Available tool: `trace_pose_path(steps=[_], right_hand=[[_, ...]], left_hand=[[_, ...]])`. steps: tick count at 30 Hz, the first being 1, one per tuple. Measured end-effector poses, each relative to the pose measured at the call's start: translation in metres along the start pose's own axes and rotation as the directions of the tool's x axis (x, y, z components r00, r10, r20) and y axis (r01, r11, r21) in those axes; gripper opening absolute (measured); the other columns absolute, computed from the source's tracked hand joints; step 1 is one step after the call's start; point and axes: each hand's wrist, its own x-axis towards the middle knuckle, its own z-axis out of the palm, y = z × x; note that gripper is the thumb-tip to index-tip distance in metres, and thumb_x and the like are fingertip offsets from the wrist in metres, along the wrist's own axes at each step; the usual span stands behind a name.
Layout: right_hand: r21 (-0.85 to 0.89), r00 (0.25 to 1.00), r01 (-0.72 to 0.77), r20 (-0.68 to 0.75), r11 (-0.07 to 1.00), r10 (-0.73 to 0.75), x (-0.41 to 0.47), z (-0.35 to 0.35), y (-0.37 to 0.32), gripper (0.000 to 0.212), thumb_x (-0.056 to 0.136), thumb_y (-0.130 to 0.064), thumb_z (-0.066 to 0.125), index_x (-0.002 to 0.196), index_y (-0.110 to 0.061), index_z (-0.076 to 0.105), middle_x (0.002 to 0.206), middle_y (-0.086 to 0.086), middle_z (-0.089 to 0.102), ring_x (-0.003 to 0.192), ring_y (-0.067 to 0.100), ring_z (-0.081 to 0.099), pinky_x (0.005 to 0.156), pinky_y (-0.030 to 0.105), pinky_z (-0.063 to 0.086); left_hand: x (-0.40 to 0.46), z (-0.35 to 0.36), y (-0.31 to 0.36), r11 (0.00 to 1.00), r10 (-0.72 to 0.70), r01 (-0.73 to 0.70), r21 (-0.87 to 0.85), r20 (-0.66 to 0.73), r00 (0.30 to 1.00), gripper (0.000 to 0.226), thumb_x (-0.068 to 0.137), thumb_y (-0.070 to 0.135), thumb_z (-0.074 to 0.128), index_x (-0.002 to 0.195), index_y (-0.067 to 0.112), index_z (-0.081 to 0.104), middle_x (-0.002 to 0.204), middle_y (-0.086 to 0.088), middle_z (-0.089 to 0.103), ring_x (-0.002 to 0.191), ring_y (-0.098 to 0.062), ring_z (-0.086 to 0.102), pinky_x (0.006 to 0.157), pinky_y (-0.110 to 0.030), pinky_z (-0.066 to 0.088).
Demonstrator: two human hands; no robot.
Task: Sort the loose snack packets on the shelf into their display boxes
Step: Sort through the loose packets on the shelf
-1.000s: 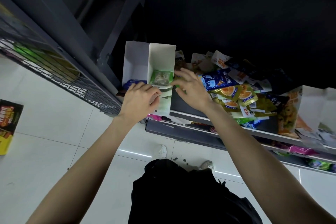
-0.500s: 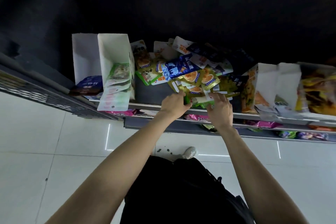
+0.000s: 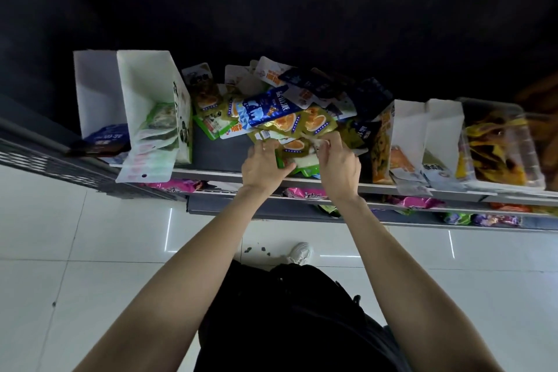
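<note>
A heap of loose snack packets [image 3: 280, 106] lies in the middle of the grey shelf [image 3: 217, 174]. At its front edge my left hand [image 3: 261, 164] and my right hand [image 3: 338, 161] both grip a small stack of packets [image 3: 297, 149], olive-gold on top with green ones beneath. At the left a white display box [image 3: 145, 81] holds green and white packets [image 3: 160, 127]. Further left a second white box [image 3: 93, 87] holds blue packets [image 3: 104, 139].
More display boxes [image 3: 410, 127] with orange and yellow packets stand to the right, then a clear bin [image 3: 501, 142] of yellow snacks. A lower shelf [image 3: 392, 214] shows pink and purple packets. White tiled floor and my shoe [image 3: 300, 252] lie below.
Both hands left the white box at the left and moved right to the loose heap. They have closed on a small stack of packets at its front edge.
</note>
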Motion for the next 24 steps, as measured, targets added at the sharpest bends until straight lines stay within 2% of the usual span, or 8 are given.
trace_pose_path(steps=[2, 5, 7, 9, 17, 19, 22, 24], right_hand=[[0.098, 0.998, 0.064, -0.014, 0.993, -0.063, -0.004, -0.006, -0.002, 0.010, 0.095, -0.008, 0.050, 0.093, -0.003, 0.058, 0.060, 0.005, 0.059, 0.044, 0.013, 0.046, 0.040, 0.015, 0.026], [0.242, 0.967, 0.219, 0.076, 0.945, -0.244, -0.024, 0.002, 0.001, 0.007, 0.088, -0.007, 0.062, 0.093, -0.008, 0.068, 0.086, 0.002, 0.071, 0.075, 0.017, 0.065, 0.060, 0.027, 0.052], [0.283, 0.948, 0.236, 0.143, 0.930, -0.284, -0.039, 0.011, 0.002, 0.011, 0.082, -0.008, 0.070, 0.093, -0.011, 0.072, 0.099, 0.000, 0.071, 0.096, 0.019, 0.064, 0.081, 0.037, 0.054], [0.294, 0.945, 0.205, 0.190, 0.934, -0.268, -0.048, 0.016, 0.003, 0.018, 0.079, -0.012, 0.074, 0.097, -0.013, 0.073, 0.107, 0.000, 0.069, 0.105, 0.021, 0.059, 0.089, 0.038, 0.050], [0.206, 0.987, 0.140, 0.050, 0.968, -0.153, -0.026, -0.023, 0.008, 0.036, 0.079, -0.010, 0.072, 0.115, -0.011, 0.064, 0.114, 0.005, 0.064, 0.105, 0.025, 0.055, 0.087, 0.041, 0.051], [0.184, 0.964, 0.235, 0.079, 0.954, -0.252, -0.017, -0.036, 0.000, 0.049, 0.075, -0.017, 0.077, 0.121, -0.012, 0.060, 0.120, 0.005, 0.060, 0.109, 0.023, 0.050, 0.092, 0.036, 0.045], [0.046, 0.869, 0.448, 0.209, 0.893, -0.448, -0.014, -0.045, -0.017, 0.067, 0.070, -0.034, 0.079, 0.128, -0.016, 0.053, 0.128, 0.005, 0.055, 0.117, 0.024, 0.048, 0.097, 0.038, 0.041], [0.001, 0.869, 0.482, 0.125, 0.876, -0.478, -0.019, -0.044, -0.025, 0.049, 0.075, -0.025, 0.075, 0.121, -0.015, 0.060, 0.116, 0.003, 0.064, 0.105, 0.022, 0.059, 0.087, 0.036, 0.048]], left_hand=[[-0.002, -0.009, 0.004, 0.946, -0.046, 0.057, -0.320, 0.040, 0.998, 0.054, 0.086, 0.058, 0.052, 0.122, 0.018, 0.052, 0.114, -0.004, 0.062, 0.103, -0.020, 0.060, 0.089, -0.040, 0.051], [-0.008, -0.020, 0.013, 0.575, -0.141, 0.285, -0.767, 0.250, 0.958, 0.038, 0.089, 0.053, 0.053, 0.104, 0.019, 0.061, 0.096, -0.005, 0.070, 0.090, -0.022, 0.067, 0.086, -0.045, 0.054], [-0.009, -0.020, 0.009, 0.646, -0.157, 0.269, -0.714, 0.220, 0.963, 0.024, 0.083, 0.033, 0.068, 0.104, 0.023, 0.059, 0.099, -0.006, 0.067, 0.096, -0.023, 0.065, 0.088, -0.045, 0.053], [-0.009, -0.019, 0.001, 0.728, -0.156, 0.250, -0.639, 0.201, 0.967, 0.032, 0.078, 0.016, 0.072, 0.107, 0.025, 0.061, 0.103, -0.007, 0.065, 0.099, -0.023, 0.062, 0.089, -0.041, 0.052], [-0.019, -0.061, -0.021, 0.929, -0.021, 0.039, -0.369, 0.052, 0.998, 0.024, 0.080, 0.017, 0.069, 0.103, 0.017, 0.067, 0.091, 0.000, 0.073, 0.086, -0.014, 0.067, 0.084, -0.037, 0.053], [-0.023, -0.073, -0.018, 0.902, -0.011, 0.024, -0.430, 0.034, 0.999, 0.021, 0.078, 0.015, 0.071, 0.098, 0.021, 0.067, 0.087, 0.004, 0.072, 0.084, -0.014, 0.068, 0.083, -0.038, 0.054], [-0.031, -0.088, 0.000, 0.724, -0.087, 0.103, -0.682, 0.058, 0.994, 0.030, 0.077, 0.005, 0.073, 0.098, 0.025, 0.064, 0.092, 0.000, 0.070, 0.087, -0.016, 0.068, 0.078, -0.031, 0.056], [-0.037, -0.098, 0.015, 0.565, -0.109, 0.201, -0.800, 0.169, 0.980, 0.027, 0.080, 0.006, 0.071, 0.105, 0.015, 0.066, 0.097, -0.009, 0.070, 0.084, -0.016, 0.068, 0.067, -0.019, 0.055]])
